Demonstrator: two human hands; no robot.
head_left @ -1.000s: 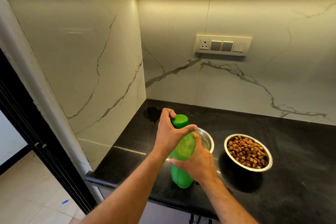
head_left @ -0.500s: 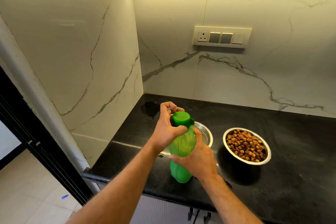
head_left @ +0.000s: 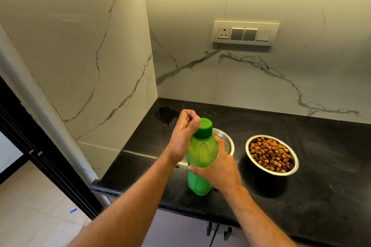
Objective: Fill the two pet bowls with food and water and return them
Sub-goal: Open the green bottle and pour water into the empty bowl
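Two steel bowls sit on the black counter (head_left: pixel 301 196) near its back left corner, and both hands are busy on a green bottle (head_left: pixel 200 158) in front of them. That bottle stands upright near the counter's front edge, its darker green cap (head_left: pixel 204 128) on the neck. The left hand (head_left: pixel 183 136) curls around the cap from the left side, thumb against its near face and fingers folded over the far side. The right hand (head_left: pixel 217 165) wraps the bottle's middle from the right, fingers reaching across the front of the body. Just behind the bottle is the first bowl (head_left: pixel 225 140), mostly hidden by the bottle and the right hand; only part of its rim and shiny inner wall shows, and what it holds cannot be told. To the right of it, a little apart, the second bowl (head_left: pixel 295 168) is heaped with brown kibble (head_left: pixel 271 155). A dark wet patch (head_left: pixel 165 115) lies on the counter toward the corner, behind the left hand. On the marble back wall above the bowls is a switch panel (head_left: pixel 246 33) with one socket.
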